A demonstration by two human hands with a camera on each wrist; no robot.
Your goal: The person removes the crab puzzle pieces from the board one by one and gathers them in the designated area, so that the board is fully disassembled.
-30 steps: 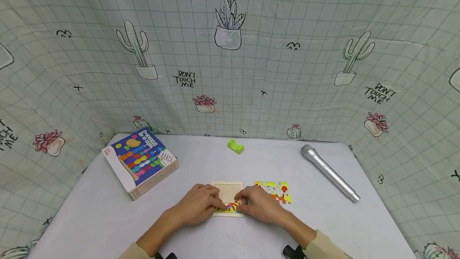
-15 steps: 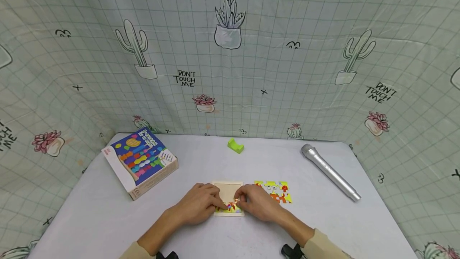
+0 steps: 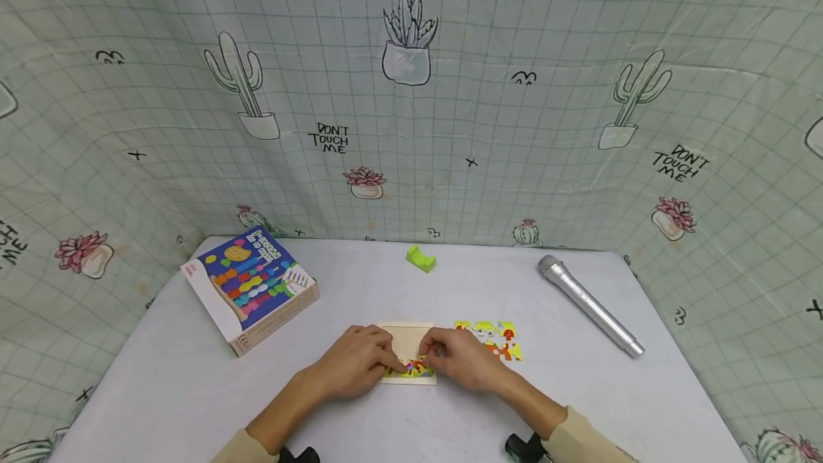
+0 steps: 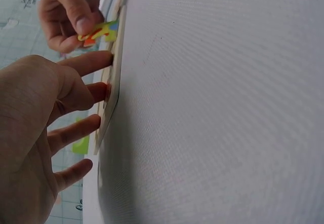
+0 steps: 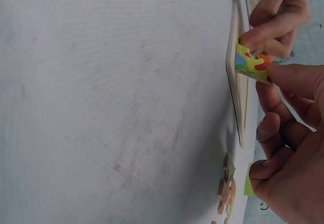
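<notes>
A shallow wooden puzzle tray (image 3: 408, 338) lies on the table, with brightly printed pieces along its near side. My left hand (image 3: 356, 364) rests at the tray's left, its index finger reaching onto those pieces; in the left wrist view the fingers of the left hand (image 4: 38, 117) are spread, tips at the tray edge. My right hand (image 3: 468, 361) is over the tray's right side. Between thumb and index finger it pinches a yellow, red and blue jigsaw piece (image 5: 251, 67), which is tilted up from the tray in the right wrist view.
Several loose jigsaw pieces (image 3: 508, 350) lie right of the tray, partly behind the right hand. A light-green curved block (image 3: 421, 259) sits at the back. To the left is a blue game box (image 3: 257, 277); a silver microphone (image 3: 591, 307) lies on the right.
The right thumb and fingers have shifted slightly with the piece at the tray's right side. The left hand keeps its place, and the head view has tilted a little.
</notes>
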